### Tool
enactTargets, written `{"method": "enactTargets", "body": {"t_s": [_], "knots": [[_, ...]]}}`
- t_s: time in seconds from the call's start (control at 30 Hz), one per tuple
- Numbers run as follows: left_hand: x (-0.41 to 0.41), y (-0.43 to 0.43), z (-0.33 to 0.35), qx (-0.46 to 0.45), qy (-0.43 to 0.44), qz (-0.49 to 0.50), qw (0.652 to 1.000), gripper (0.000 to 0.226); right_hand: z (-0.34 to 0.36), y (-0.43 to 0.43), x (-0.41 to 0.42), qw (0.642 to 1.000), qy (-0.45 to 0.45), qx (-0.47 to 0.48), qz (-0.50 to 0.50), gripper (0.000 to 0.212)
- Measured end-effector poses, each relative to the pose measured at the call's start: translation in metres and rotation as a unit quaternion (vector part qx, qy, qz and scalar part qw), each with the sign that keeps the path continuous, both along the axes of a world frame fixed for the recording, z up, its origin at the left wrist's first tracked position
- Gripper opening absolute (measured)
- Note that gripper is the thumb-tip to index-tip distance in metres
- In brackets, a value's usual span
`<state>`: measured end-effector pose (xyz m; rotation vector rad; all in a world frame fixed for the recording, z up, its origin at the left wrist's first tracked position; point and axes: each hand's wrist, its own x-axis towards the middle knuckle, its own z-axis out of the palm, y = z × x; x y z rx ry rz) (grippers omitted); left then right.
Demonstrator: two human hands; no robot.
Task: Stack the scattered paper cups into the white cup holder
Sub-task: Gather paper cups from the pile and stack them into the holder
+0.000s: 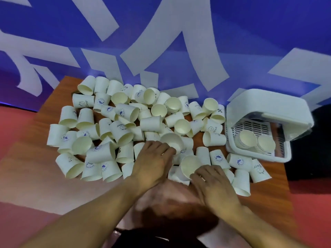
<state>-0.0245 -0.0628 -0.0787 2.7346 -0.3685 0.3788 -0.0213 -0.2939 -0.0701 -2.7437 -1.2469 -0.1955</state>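
Paper cups: small cream-white paper cups (123,122), many printed with blue round logos or dark lettering, lie in a dense heap left of the holder, most on their sides, mouths facing every way.
Holder: white plastic cup holder (268,102) with a hooded top and slatted grid floor, at the table's right end.
Stacks: two nested stacks of cups, one (248,138) just beside the other (266,143), lie inside the holder, mouths toward the camera.
Left hand: left hand (154,158), left of the holder, fingers curled against the open-mouthed paper cup (171,140), grasping it.
Right hand: right hand (213,183), below-left of the holder, fingertips pinching the rim of the tilted paper cup (189,165).
Surface: brown wood-grain table (53,113) under cups and holder.
Room: blue wall with broad white strokes (179,24) behind the holder; red floor (18,140) far left of it.
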Motion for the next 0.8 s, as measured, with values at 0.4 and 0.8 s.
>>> {"method": "enactTargets", "body": {"t_s": [0.4, 0.8], "knots": [[0.085, -0.173, 0.029, -0.021, -0.039, -0.095, 0.994, 0.012, 0.033, -0.155, 0.07, 0.969, -0.051, 0.079, -0.23, 0.006], [0.153, -0.271, 0.008, 0.062, -0.024, -0.099, 0.993, 0.011, -0.002, -0.244, 0.153, 0.959, -0.059, 0.078, -0.265, 0.001]]}}
